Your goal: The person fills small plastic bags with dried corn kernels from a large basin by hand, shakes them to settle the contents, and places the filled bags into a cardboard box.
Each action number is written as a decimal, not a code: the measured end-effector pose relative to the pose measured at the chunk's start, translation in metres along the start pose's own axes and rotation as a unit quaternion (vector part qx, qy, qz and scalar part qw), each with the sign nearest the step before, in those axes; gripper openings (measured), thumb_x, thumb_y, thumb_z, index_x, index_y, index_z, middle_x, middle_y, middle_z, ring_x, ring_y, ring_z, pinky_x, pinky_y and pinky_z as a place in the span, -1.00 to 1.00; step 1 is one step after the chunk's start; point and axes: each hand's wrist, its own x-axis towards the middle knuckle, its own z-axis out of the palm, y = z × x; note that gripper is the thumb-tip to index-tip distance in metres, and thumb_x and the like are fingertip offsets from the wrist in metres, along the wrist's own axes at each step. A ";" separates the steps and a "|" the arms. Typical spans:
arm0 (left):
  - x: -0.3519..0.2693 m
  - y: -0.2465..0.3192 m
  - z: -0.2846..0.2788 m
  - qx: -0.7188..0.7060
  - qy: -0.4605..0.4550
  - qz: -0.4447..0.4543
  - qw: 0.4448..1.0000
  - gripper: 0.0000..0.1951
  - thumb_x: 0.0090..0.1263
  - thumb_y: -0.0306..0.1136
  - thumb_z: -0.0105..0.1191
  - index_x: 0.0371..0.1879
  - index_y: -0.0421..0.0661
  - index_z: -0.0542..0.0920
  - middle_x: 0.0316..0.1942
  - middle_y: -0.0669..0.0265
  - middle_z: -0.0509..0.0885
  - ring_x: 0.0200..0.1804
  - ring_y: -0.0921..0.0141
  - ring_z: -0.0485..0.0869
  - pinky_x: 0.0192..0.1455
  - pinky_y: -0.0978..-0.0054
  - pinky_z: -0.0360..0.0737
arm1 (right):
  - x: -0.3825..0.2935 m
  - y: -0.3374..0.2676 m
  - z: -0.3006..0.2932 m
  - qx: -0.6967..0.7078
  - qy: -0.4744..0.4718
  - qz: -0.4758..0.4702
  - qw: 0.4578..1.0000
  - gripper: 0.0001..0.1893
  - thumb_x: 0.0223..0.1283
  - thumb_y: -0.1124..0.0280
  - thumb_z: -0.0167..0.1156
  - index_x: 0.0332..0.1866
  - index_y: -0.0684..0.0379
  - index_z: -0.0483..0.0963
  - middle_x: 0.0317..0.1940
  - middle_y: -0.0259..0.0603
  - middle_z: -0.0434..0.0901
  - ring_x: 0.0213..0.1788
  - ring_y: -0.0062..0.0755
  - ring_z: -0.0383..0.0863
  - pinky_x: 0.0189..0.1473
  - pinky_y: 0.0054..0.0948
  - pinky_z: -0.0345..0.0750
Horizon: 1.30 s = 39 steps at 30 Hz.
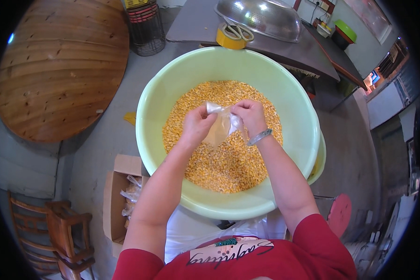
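Observation:
A clear plastic bag (219,127) hangs between my hands, over a large pale green basin (294,105). Its upper edge is pinched on one side by my left hand (198,124) and on the other by my right hand (251,117), which has a bangle (260,137) at the wrist. The bag looks limp, with no kernels visible in it. Beneath it a wide bed of dried yellow corn kernels (227,168) covers the basin's bottom. Part of the corn is hidden by my hands and forearms.
Yellow tape (227,39) and scissors (243,32) sit at the basin's far rim. Behind are a grey table (192,21) and an overturned steel colander (262,17). A cardboard box (109,206) with filled bags stands lower left, near wooden chairs (61,227). A round wooden tabletop (63,70) leans at left.

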 end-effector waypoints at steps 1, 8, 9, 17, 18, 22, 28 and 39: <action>0.000 -0.001 -0.001 0.066 0.027 0.007 0.997 -0.86 0.10 -0.41 0.07 -0.49 -0.24 0.55 -0.58 0.38 0.56 -0.51 0.60 0.48 -0.45 0.67 0.39 | 0.002 0.001 -0.001 0.006 0.068 -0.002 0.998 -0.97 -0.08 0.59 0.15 -0.53 0.31 0.49 -0.61 -0.28 0.53 -0.56 -0.67 0.47 -0.51 -0.65 0.43; -0.012 0.025 0.007 0.316 0.073 0.018 0.946 -0.69 0.06 -0.13 0.09 -0.50 -0.18 0.58 -0.64 0.23 0.58 -0.52 0.39 0.58 -0.38 0.49 0.46 | -0.005 0.003 0.007 -0.199 0.139 -0.167 0.956 -0.93 -0.20 0.52 0.21 -0.54 0.23 0.49 -0.65 -0.21 0.53 -0.64 -0.42 0.50 -0.54 -0.51 0.44; -0.011 0.024 0.004 0.318 0.075 0.017 0.945 -0.69 0.06 -0.13 0.09 -0.50 -0.18 0.58 -0.64 0.23 0.58 -0.52 0.39 0.58 -0.38 0.49 0.46 | -0.008 0.001 0.011 -0.197 0.137 -0.167 0.956 -0.93 -0.20 0.52 0.21 -0.54 0.23 0.49 -0.65 -0.21 0.53 -0.64 -0.42 0.50 -0.54 -0.51 0.44; -0.002 -0.008 0.008 -0.195 0.046 -0.139 0.970 -0.90 0.24 -0.46 -0.07 -0.30 -0.14 0.47 -0.42 0.36 0.55 -0.40 0.52 0.52 -0.36 0.62 0.47 | -0.013 0.015 0.034 -0.257 0.074 -0.153 0.951 -0.88 -0.19 0.54 0.16 -0.44 0.21 0.47 -0.62 -0.17 0.51 -0.56 -0.29 0.53 -0.48 -0.41 0.47; -0.001 -0.007 0.008 -0.194 0.043 -0.140 0.970 -0.90 0.24 -0.46 -0.07 -0.30 -0.14 0.47 -0.42 0.36 0.55 -0.40 0.52 0.52 -0.36 0.62 0.47 | -0.010 0.020 0.032 -0.257 0.068 -0.137 0.954 -0.85 -0.18 0.54 0.15 -0.38 0.20 0.48 -0.61 -0.17 0.52 -0.55 -0.32 0.54 -0.47 -0.43 0.48; 0.002 -0.005 0.005 -0.329 0.071 -0.165 0.927 -0.87 0.29 -0.50 -0.19 -0.26 -0.13 0.44 -0.39 0.33 0.55 -0.36 0.49 0.53 -0.32 0.60 0.48 | -0.003 0.028 0.024 -0.022 0.029 0.058 0.998 -0.84 -0.09 0.53 0.11 -0.32 0.26 0.48 -0.52 -0.17 0.56 -0.49 -0.39 0.58 -0.45 -0.46 0.53; 0.001 -0.003 0.008 -0.250 0.076 -0.135 0.956 -0.92 0.25 -0.45 -0.08 -0.34 -0.14 0.46 -0.46 0.36 0.53 -0.41 0.52 0.51 -0.38 0.61 0.46 | -0.006 0.014 0.022 0.224 0.035 0.184 0.956 -0.88 0.01 0.54 0.02 -0.32 0.25 0.45 -0.42 -0.17 0.55 -0.38 -0.40 0.58 -0.39 -0.42 0.56; 0.004 -0.020 0.007 -0.017 0.074 -0.077 0.994 -0.87 0.03 -0.48 0.09 -0.46 -0.25 0.53 -0.61 0.32 0.54 -0.60 0.51 0.49 -0.59 0.61 0.40 | -0.005 0.011 0.024 0.279 0.146 0.139 0.939 -0.91 0.09 0.56 -0.02 -0.28 0.23 0.38 -0.45 -0.24 0.50 -0.42 -0.50 0.52 -0.40 -0.53 0.50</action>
